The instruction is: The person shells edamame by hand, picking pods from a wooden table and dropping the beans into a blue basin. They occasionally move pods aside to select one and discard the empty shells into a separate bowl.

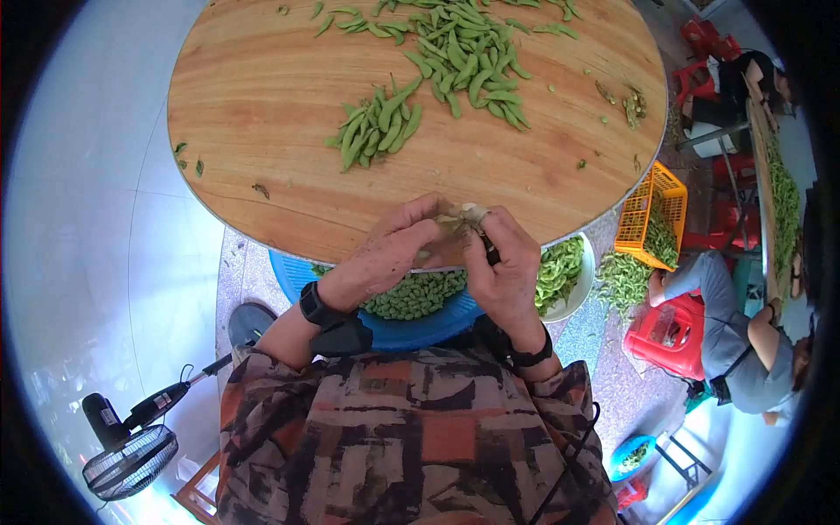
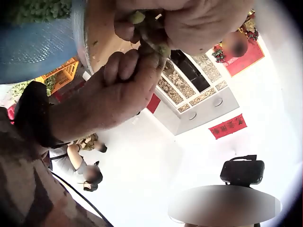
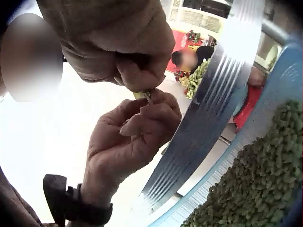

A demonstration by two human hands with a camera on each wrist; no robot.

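My left hand [image 1: 392,249] and right hand [image 1: 507,267] meet over the near edge of the round wooden table [image 1: 262,197]. Between their fingertips is a green soybean pod [image 2: 154,35], pinched from both sides and partly covered by the fingers. In the right wrist view a bit of the same pod [image 3: 140,95] shows yellow-green. Right below the hands, a blue basket [image 1: 289,276] holds many shelled green beans [image 1: 416,297]. A small heap of pods [image 1: 376,127] lies on the table in front of the hands, with a larger pile [image 1: 468,57] behind it.
A white bowl of pods or husks [image 1: 560,276] stands right of the blue basket. Farther right are a yellow crate [image 1: 652,210], husks on the floor [image 1: 621,284], a red stool [image 1: 669,332] and a seated person [image 1: 752,350]. A fan [image 1: 131,459] stands at left.
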